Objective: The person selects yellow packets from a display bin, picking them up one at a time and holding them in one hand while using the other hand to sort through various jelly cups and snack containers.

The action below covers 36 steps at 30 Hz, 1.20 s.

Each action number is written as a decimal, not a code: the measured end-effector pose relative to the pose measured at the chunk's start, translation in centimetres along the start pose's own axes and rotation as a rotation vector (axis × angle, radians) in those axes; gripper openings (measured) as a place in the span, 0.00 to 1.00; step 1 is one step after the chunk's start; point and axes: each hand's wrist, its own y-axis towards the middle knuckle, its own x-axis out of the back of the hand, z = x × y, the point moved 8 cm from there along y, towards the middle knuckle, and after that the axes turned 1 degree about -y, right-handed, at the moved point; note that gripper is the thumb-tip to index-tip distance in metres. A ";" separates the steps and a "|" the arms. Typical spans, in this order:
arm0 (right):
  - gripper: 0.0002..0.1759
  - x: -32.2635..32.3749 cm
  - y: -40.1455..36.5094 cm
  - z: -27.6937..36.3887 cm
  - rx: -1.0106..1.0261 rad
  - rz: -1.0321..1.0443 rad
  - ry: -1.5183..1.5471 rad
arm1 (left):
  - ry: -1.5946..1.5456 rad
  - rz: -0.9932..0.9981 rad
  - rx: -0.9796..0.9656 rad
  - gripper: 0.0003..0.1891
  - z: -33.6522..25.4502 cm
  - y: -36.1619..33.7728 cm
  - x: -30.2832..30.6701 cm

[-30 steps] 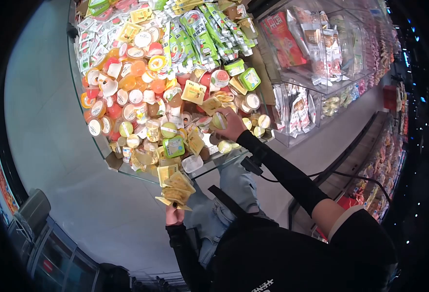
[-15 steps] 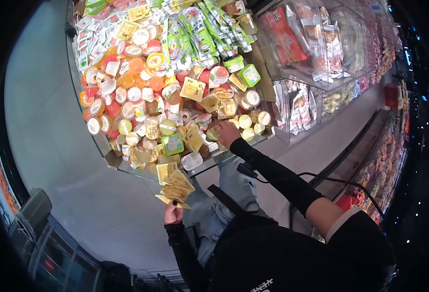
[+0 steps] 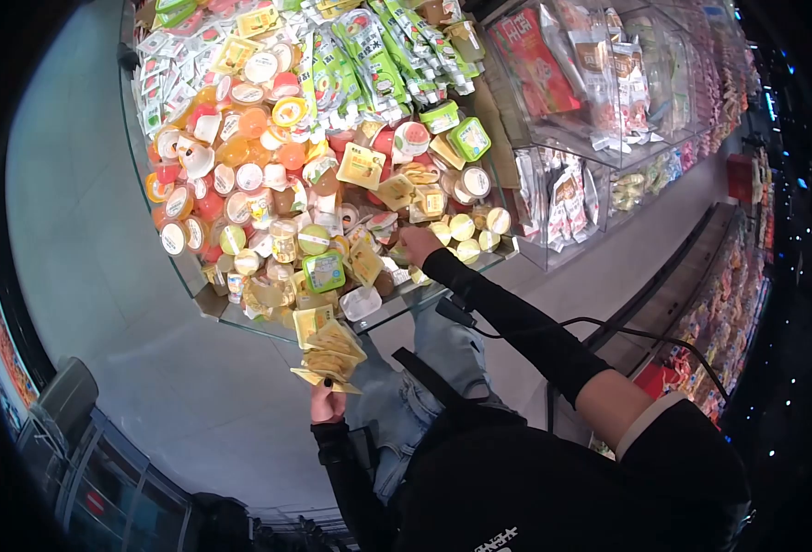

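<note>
Low in front of the glass bin, my left hand (image 3: 328, 402) is closed around a stack of flat yellow snack packets (image 3: 335, 351), fanned out above the fingers. My right hand (image 3: 418, 247) reaches over the near right part of the bin with its fingers curled down among the jelly cups. What its fingertips hold, if anything, is hidden. Around it lie small cups with pale yellow-green lids (image 3: 462, 226), a clear plastic tub (image 3: 362, 303) and a green-rimmed tub (image 3: 324, 272).
The glass bin (image 3: 249, 329) is heaped with jelly cups and green spouted pouches (image 3: 365, 57). Clear display boxes (image 3: 567, 147) with bagged snacks stand to the right. A black cable (image 3: 599, 320) runs beside my right arm.
My right hand has shifted slightly up and left, its fingers more curled. My left hand keeps the packets almost where they were.
</note>
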 end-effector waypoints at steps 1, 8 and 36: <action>0.11 -0.1 0.4 -0.6 0.003 0.024 0.149 | -0.001 0.001 0.002 0.30 0.0 0.0 -0.2; 0.07 3.4 0.3 1.5 0.195 -0.102 -0.248 | 0.051 0.035 0.043 0.28 -0.1 0.0 -0.3; 0.19 2.4 3.2 0.5 -0.308 -0.219 0.437 | -0.106 0.127 0.007 0.26 -1.0 0.0 -3.0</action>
